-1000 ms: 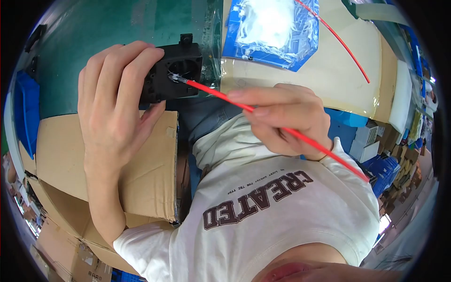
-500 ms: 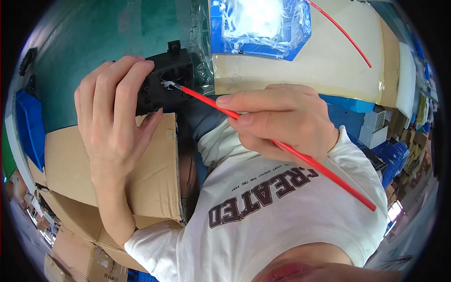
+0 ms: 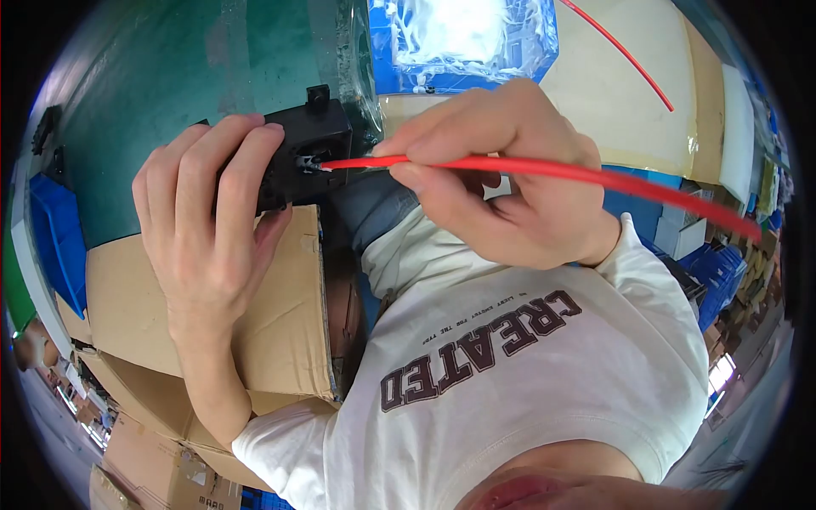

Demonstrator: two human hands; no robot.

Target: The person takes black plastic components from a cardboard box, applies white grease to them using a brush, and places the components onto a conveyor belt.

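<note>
Left hand (image 3: 200, 221) curled round a black plastic box-shaped housing (image 3: 308, 132) at the green bench's (image 3: 170, 85) near edge, thumb below. Right hand (image 3: 531, 136) pinches a long red-handled brush (image 3: 544, 167) pen-style, its white-smeared tip at the housing's round opening. Beyond: blue plastic tray (image 3: 545, 55) of white paste, thin red stick (image 3: 631, 59) to its right. Open brown cardboard box (image 3: 280, 314) under left forearm.

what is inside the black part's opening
The black part shows white smears and the tip of the red brush at its opening; deeper it is dark, partly covered by the brush, so unclear.
</note>
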